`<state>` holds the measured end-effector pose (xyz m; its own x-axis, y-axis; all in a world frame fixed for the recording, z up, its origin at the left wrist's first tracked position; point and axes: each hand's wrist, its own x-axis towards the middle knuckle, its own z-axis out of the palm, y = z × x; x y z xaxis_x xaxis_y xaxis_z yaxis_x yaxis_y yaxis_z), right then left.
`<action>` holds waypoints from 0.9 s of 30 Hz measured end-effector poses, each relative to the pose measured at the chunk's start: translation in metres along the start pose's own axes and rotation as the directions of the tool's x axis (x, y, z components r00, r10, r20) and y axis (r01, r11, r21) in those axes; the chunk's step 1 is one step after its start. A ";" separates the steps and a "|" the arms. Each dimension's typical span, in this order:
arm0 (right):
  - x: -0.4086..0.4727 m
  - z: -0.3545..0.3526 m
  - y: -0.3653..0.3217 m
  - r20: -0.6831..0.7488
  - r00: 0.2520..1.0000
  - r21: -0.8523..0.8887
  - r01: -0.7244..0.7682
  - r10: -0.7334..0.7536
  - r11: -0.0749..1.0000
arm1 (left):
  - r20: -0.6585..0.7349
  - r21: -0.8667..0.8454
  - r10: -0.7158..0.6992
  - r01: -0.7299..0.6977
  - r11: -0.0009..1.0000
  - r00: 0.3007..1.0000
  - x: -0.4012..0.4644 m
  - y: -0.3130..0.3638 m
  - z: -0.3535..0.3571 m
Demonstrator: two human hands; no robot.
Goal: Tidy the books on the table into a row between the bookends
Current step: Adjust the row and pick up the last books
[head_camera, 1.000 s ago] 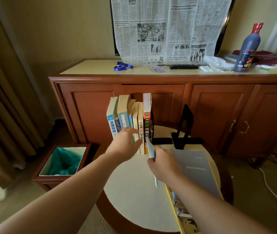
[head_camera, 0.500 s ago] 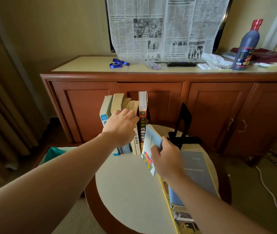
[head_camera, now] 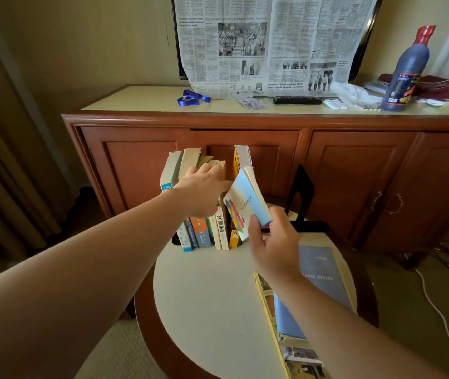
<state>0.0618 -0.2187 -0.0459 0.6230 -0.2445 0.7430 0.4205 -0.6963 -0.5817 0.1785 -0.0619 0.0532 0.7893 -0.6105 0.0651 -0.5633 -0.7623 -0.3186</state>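
the round bench [head_camera: 206,305] has free room under both hands, but its edge is close behind the bookend [head_camera: 301,195]. the row of books [head_camera: 204,233] could fall to the right if the left hand [head_camera: 204,191], laid open on its tops, lets go. the right hand [head_camera: 275,247] is closed on a small blue book [head_camera: 245,203], tilted against the row; it may slip.
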 end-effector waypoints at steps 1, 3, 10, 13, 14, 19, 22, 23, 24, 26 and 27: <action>0.002 0.004 -0.001 -0.003 1.000 -0.006 0.020 -0.020 1.000 | -0.001 -0.009 -0.002 0.002 1.000 1.000 0.001 -0.001 0.001; 0.005 0.013 0.001 0.002 1.000 -0.024 0.001 -0.001 1.000 | -0.011 -0.057 -0.015 0.015 0.998 1.000 0.003 -0.004 0.002; 0.018 0.031 0.004 0.207 0.940 -0.071 -0.263 0.273 0.962 | -0.104 -0.384 -0.094 0.048 0.922 0.990 0.007 -0.005 0.004; 0.022 0.040 0.007 0.246 0.948 -0.159 -0.167 0.203 0.973 | -0.108 -0.495 -0.156 0.083 0.865 0.982 0.003 -0.004 0.009; 0.022 0.043 0.009 0.253 0.953 -0.189 -0.120 0.167 0.975 | -0.118 -0.505 -0.168 0.086 0.859 0.979 0.002 -0.003 0.011; 0.027 0.058 0.017 0.298 0.953 -0.240 0.016 0.058 0.971 | -0.200 -0.544 -0.215 0.074 0.836 0.956 -0.005 -0.003 0.026; 0.029 0.062 0.020 0.331 0.940 -0.252 0.002 0.085 0.968 | -0.215 -0.536 -0.221 0.074 0.841 0.951 -0.006 -0.001 0.028; 0.029 0.063 0.020 0.339 0.938 -0.252 0.010 0.079 0.968 | -0.221 -0.535 -0.224 0.074 0.842 0.949 -0.005 -0.001 0.028; 0.030 0.064 0.021 0.348 0.935 -0.255 0.028 0.065 0.967 | -0.228 -0.537 -0.229 0.074 0.841 0.946 -0.005 -0.001 0.027; 0.031 0.067 0.020 0.384 0.921 -0.270 0.038 0.071 0.962 | -0.233 -0.545 -0.235 0.074 0.835 0.944 -0.004 -0.001 0.026; 0.032 0.068 0.020 0.408 0.908 -0.285 0.032 0.091 0.958 | -0.233 -0.548 -0.235 0.073 0.833 0.944 -0.004 -0.002 0.027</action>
<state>0.1350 -0.1944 -0.0558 0.8734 -0.0101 0.4868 0.2346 -0.8674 -0.4389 0.1832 -0.0524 0.0284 0.8205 -0.4466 0.3568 -0.5459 -0.7973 0.2574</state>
